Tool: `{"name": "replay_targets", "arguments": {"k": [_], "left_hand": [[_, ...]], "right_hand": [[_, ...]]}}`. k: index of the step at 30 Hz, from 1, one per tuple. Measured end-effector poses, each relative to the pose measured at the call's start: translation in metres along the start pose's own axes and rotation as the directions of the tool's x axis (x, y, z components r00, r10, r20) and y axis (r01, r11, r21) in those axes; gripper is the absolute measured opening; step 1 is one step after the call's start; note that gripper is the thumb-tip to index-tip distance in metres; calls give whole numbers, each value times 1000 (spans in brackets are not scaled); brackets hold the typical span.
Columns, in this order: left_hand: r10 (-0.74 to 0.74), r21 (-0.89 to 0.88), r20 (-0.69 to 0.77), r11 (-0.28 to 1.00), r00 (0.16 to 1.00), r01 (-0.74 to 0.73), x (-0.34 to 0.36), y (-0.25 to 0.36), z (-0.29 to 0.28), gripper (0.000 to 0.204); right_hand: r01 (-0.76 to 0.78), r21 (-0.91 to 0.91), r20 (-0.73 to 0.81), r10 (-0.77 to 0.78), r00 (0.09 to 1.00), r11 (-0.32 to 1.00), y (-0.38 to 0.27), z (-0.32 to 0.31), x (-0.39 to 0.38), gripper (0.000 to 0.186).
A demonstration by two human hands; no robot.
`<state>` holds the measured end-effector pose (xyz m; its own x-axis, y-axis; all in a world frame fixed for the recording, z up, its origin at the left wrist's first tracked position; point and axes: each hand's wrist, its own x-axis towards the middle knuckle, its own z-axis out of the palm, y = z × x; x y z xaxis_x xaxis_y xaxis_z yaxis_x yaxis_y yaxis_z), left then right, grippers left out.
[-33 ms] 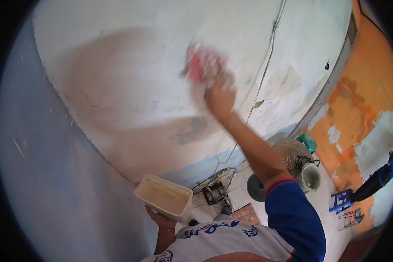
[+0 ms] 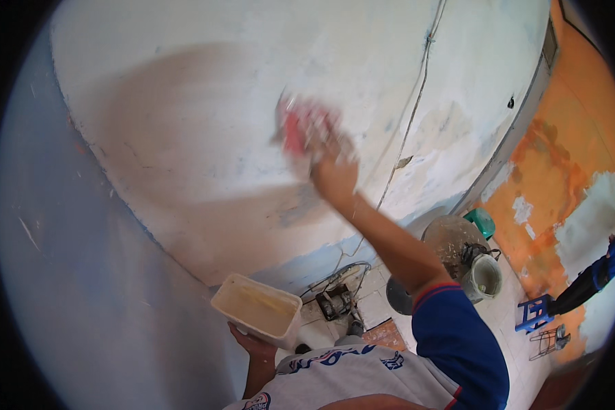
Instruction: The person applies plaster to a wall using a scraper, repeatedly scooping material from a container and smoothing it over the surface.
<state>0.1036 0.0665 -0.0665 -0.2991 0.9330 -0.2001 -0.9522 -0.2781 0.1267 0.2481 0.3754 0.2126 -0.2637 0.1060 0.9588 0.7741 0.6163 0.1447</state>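
We view two hands at work before a white wall (image 2: 205, 137). The right hand (image 2: 336, 164) is extended toward the upper middle and grasps a red tool (image 2: 297, 130), flat in outline and spotted with pale matter; both are blurred, and we cannot tell whether the tool touches the wall. The left hand (image 2: 253, 343), low and near, grips a cream tub (image 2: 289, 332) from beneath; the tub is tilted, its open mouth showing a pale interior with a yellowish streak. For writing, we note dark blue lettering and small emblems on the light grey shirt (image 2: 369, 376), its sleeve blue with red trim.

As to edges, we observe the white wall meeting a blue-grey wall (image 2: 68, 239) along a rough corner on the left, and bordered by a grey strip before an orange wall (image 2: 560, 143) on the right. A cable (image 2: 417, 99) runs down the white wall, to the right of the tool. Between the tool and the left corner extends a broad, shadowed stretch of wall; the tub's left rim lies near that corner. On the floor (image 2: 376, 309), to the right of the tub, we find a dirty device (image 2: 335, 302) with looped cord. Farther right stand a pale bucket (image 2: 473, 287), a green container (image 2: 482, 223) and a blue stool (image 2: 533, 314), the latter beside a wire stand (image 2: 545, 344).
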Motion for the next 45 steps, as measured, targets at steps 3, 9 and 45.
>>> {"name": "replay_targets", "arguments": {"k": [3,9,45], "left_hand": [[29,-3,-13,1000,999,-29,-4,-4,1,79],[128,45,54,990,990,-131,-15,-17,7,80],[524,-64,-67,847,849,-527,-61,-279,53,80]], "right_hand": [[44,156,255,-84,963,987,-19,-31,-22,56],[-261,10,-47,261,964,965,62,-101,153,34],[129,-117,-510,-171,843,985,197,-93,263,25]]}}
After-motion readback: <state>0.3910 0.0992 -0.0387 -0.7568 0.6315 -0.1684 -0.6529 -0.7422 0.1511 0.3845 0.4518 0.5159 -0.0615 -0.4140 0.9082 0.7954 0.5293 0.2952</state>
